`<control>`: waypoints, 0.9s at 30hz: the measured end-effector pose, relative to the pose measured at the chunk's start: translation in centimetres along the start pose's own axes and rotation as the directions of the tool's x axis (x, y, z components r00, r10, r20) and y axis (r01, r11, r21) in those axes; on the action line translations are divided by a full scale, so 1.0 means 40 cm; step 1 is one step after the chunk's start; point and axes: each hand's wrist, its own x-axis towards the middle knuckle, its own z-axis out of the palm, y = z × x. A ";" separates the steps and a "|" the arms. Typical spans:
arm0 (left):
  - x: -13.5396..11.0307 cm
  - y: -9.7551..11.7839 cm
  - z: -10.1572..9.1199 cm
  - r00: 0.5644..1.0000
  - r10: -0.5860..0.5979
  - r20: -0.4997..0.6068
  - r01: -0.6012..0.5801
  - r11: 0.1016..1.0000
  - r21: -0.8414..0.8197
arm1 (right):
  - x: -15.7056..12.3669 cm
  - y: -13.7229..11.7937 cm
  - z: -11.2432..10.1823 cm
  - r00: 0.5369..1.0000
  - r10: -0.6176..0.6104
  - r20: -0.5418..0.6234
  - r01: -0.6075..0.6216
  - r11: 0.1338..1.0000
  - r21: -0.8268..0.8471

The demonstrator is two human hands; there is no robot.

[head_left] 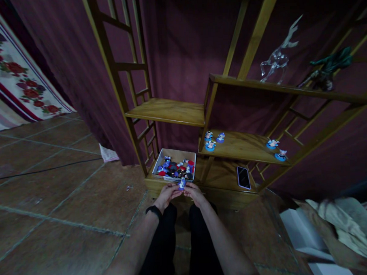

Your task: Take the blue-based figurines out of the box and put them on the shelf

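Between both hands I hold a small white-and-purple figurine (182, 183) upright, just in front of an open box (178, 154). My left hand (167, 193) pinches its left side and my right hand (194, 191) pinches its right side. Inside the box lies a jumble of figurines (174, 169) with purple, red and black parts. On the middle shelf (232, 147) to the right, a purple-based figurine (220, 137) stands near two blue-based ones at the left end. Two more figurines stand at its right end, one of them a blue-based figurine (273, 143).
A phone (243, 178) lies on the lower shelf. Higher up stand a clear glass deer (276, 60) and a dark green statue (329, 68). The wooden uprights (107, 63) frame the shelves. White boxes (306, 231) and cloth lie on the floor at right.
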 end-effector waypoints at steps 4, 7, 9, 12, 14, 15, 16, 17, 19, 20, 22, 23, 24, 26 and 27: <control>-0.002 0.006 0.002 0.998 -0.041 0.051 0.039 0.999 0.032 | 0.004 -0.004 0.001 0.999 0.033 -0.011 -0.033 0.999 0.027; 0.000 0.009 0.005 0.999 -0.037 0.035 0.035 0.997 0.070 | 0.006 -0.006 0.001 0.998 0.063 -0.032 -0.062 0.998 0.033; 0.001 0.010 0.005 0.999 -0.033 0.026 0.031 0.994 0.102 | 0.005 -0.009 0.003 0.996 0.077 -0.042 -0.076 0.997 0.026; 0.004 0.009 0.002 0.999 -0.033 0.036 0.029 0.995 0.093 | 0.000 -0.013 0.006 0.996 0.081 -0.039 -0.080 0.996 0.024; 0.006 0.007 -0.001 0.999 -0.021 0.032 0.020 0.999 0.047 | -0.004 -0.015 0.007 0.997 0.070 -0.026 -0.069 0.997 0.031; 0.008 0.005 -0.003 1.000 -0.013 0.025 0.013 1.000 0.022 | -0.005 -0.015 0.006 0.998 0.065 -0.017 -0.065 0.997 0.033; 0.010 0.003 -0.005 1.000 -0.005 0.013 0.005 1.000 0.003 | -0.006 -0.014 0.006 0.998 0.061 -0.008 -0.061 0.998 0.034; 0.011 0.001 -0.006 1.000 0.002 0.001 -0.002 1.000 -0.011 | -0.007 -0.013 0.005 0.998 0.059 -0.002 -0.059 0.998 0.033; 0.014 -0.003 -0.008 1.000 0.013 -0.016 -0.013 1.000 -0.022 | -0.007 -0.010 0.004 0.999 0.054 0.003 -0.054 0.998 0.026; 0.015 -0.005 -0.009 1.000 0.015 -0.017 -0.016 1.000 -0.024 | -0.007 -0.008 0.004 0.999 0.050 0.003 -0.050 0.999 0.021; 0.015 -0.006 -0.008 1.000 0.014 -0.003 -0.014 1.000 -0.023 | -0.007 -0.006 0.004 0.999 0.041 0.009 -0.041 0.999 0.012; 0.014 -0.006 -0.008 1.000 0.013 0.006 -0.013 1.000 -0.021 | -0.007 -0.005 0.005 0.999 0.037 0.011 -0.037 0.999 0.008; 0.013 -0.005 -0.007 1.000 0.011 0.009 -0.011 1.000 -0.020 | -0.007 -0.004 0.005 0.999 0.036 0.011 -0.036 0.999 0.004; 0.010 -0.004 -0.006 1.000 0.006 -0.002 -0.006 1.000 -0.016 | -0.007 -0.003 0.005 0.999 0.037 0.008 -0.037 0.999 -0.005; 0.009 -0.003 -0.005 1.000 0.002 -0.012 -0.002 1.000 -0.014 | -0.007 -0.003 0.005 0.999 0.040 0.006 -0.040 0.999 -0.011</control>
